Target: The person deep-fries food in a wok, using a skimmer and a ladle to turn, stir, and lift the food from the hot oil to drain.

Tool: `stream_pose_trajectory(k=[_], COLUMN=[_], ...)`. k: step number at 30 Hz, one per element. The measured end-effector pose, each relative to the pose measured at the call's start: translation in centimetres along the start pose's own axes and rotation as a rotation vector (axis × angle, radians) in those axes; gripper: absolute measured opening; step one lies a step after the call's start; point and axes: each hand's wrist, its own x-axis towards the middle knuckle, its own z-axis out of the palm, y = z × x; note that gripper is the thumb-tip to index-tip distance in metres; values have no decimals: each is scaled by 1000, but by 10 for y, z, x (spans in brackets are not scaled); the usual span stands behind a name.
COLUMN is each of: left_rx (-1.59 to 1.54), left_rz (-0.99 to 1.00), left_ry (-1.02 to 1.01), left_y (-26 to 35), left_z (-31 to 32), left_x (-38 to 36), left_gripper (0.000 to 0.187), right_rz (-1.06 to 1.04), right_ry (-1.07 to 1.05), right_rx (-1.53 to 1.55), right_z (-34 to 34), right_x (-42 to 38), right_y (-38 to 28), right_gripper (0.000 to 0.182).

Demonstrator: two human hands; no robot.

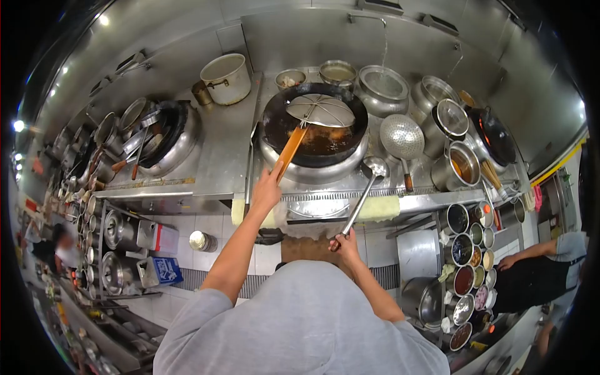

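Note:
My left hand (267, 192) is closed around the wooden handle of a round strainer (326, 111) with metal braces across it. The strainer is over the far part of a dark wok (275, 130), and brownish liquid with orange-brown bits shows below it. In my right hand (345, 246) is the long handle of a metal ladle (364, 197). The ladle's bowl is beside the wok, near the stove's front edge. Just right of it lies a perforated skimmer (402, 137) with a wooden handle end. What the strainer holds, if anything, cannot be made out.
Water runs from a tap (384, 25) into a pot (382, 87) behind the wok. A large pot (227, 80) stands at back left. Pots with strainers crowd the right. Sauce containers (464, 280) fill a right-hand rack, with a person's arm (531, 252) beside it.

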Motion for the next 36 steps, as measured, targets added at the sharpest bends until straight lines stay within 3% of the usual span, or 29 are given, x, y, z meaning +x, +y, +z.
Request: stream_pose_trajectory(k=[4, 7, 9, 10, 11, 13, 15, 17, 19, 21, 23, 24, 27, 31, 32, 34, 36], left_rx=[-14, -103, -162, -161, -156, -396, -443, -311, -351, -404, -596, -520, -434, -343, -359, -378, -405], left_rz=[17, 38, 61, 48, 35, -151, -243, -279, -388, -520, -759, -723, -669, -626, -700, -781, -1000], left_ry=[-20, -55, 6, 125, 241, 288, 309, 380, 364, 234, 134, 76, -188, -297, -308, -320, -263], left_y=[-29, -30, -44, -55, -65, -64, -74, -102, -153, -183, -163, -168, -190, -197, -204, -195, -169], left_z=[16, 12, 14, 13, 14, -6, -11, 2, 32, 50, 48, 54, 73, 78, 78, 72, 64], left_x=[-29, -48, -55, -61, -68, -95, -127, -158, -203, -249, -284, -307, -375, -435, -447, -450, -429], left_gripper=[67, 65, 65, 65, 64, 59, 57, 58, 59, 62, 63, 63, 61, 59, 58, 57, 55], right_rz=[78, 162, 178, 216, 222, 286, 307, 389, 366, 323, 364, 398, 412, 450, 401, 389, 367], right_ry=[-47, -61, -234, -269, -267, -331, -330, -91, 156, 269, 305, 353, 160, 193, 305, 341, 377], right_rx=[17, -2, -23, -9, -2, -167, -256, -288, -308, -469, -564, -662, -444, -281, -319, -250, -182], right_z=[5, 5, 0, -8, -17, -45, -76, -109, -140, -172, -180, -184, -210, -221, -218, -208, -204], right_x=[5, 3, 13, 18, 25, 41, 60, 87, 124, 153, 171, 178, 213, 224, 218, 200, 195], right_y=[0, 0, 5, 8, 10, 20, 27, 38, 56, 65, 55, 53, 81, 86, 82, 70, 65], right_gripper=[30, 34, 37, 48, 48, 58, 66, 67, 67, 69, 70, 70, 72, 50, 40, 40, 39])
